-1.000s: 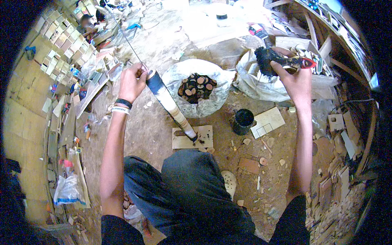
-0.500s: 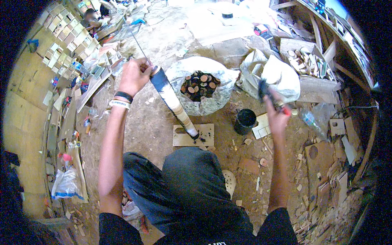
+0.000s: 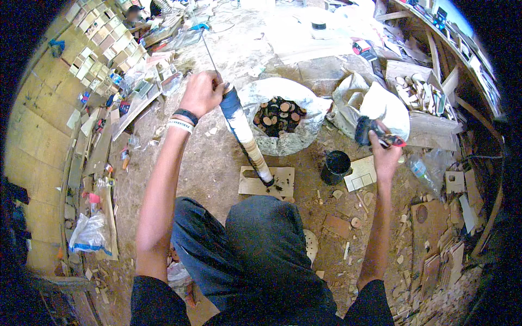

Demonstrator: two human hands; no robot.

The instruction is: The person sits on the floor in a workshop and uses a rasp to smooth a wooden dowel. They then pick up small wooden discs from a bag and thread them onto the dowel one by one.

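Note:
My left hand [image 3: 204, 93] is closed on a thin metal rod [image 3: 208, 51] at the top of a long stack of round wooden discs [image 3: 250, 142]. The stack leans, its lower end resting on a slotted wooden board [image 3: 249, 188]. Black paint covers its upper end and runs down one edge; the rest is bare pale wood. My right hand [image 3: 385, 153] grips a paintbrush [image 3: 367, 131] with dark bristles, held off to the right, apart from the stack. Below it stands a black cup [image 3: 335, 167]; its contents are too dark to make out.
Beyond the stack, a white sack [image 3: 283, 145] holds dark and bare discs. Another white sack [image 3: 387, 106] and a wooden crate of offcuts [image 3: 421, 89] stand at the right. Scraps litter the ground. A person [image 3: 136, 20] sits far left.
My left hand and the stack's top have shifted right, so the stack leans less. A dark strip now shows along its lower left edge. The brush, blurred before, is sharper.

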